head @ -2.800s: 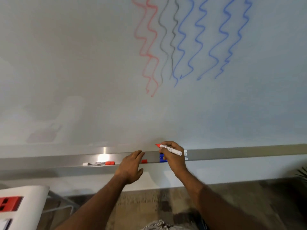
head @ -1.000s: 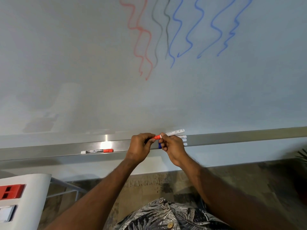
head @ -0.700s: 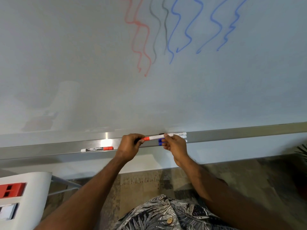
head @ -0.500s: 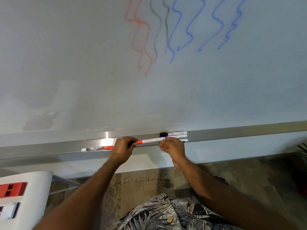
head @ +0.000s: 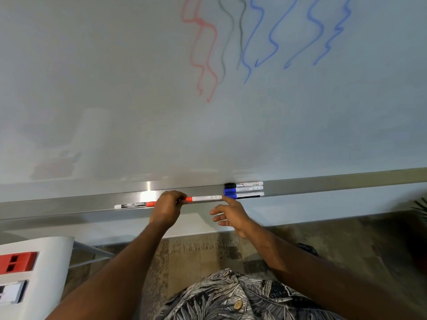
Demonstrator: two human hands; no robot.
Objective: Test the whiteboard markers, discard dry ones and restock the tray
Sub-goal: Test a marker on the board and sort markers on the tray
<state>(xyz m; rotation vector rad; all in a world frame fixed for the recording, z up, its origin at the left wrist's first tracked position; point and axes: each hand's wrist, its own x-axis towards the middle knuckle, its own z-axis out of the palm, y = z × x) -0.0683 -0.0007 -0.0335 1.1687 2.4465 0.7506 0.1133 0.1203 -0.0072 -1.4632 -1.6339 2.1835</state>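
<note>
A red marker (head: pixel 204 198) lies along the metal tray (head: pixel 346 183) under the whiteboard (head: pixel 115 100). My left hand (head: pixel 166 209) grips its red cap end. My right hand (head: pixel 231 214) is open, fingers spread, its index fingertip at the marker's white tail end. Another red marker (head: pixel 135 205) lies in the tray just left of my left hand. To the right sit a black marker (head: pixel 243 184) and two blue markers (head: pixel 243 191), side by side. Red, black and blue test squiggles (head: pixel 254 38) run down the board.
A white surface (head: pixel 46 273) with a red block (head: pixel 17 262) and a white-and-black item sits at the lower left. Carpeted floor lies below the board, and a plant's leaves show at the right edge.
The red marker was capped between both hands, then carried down and left into the tray. My right hand has let go of it and opened; my left still holds the cap end.
</note>
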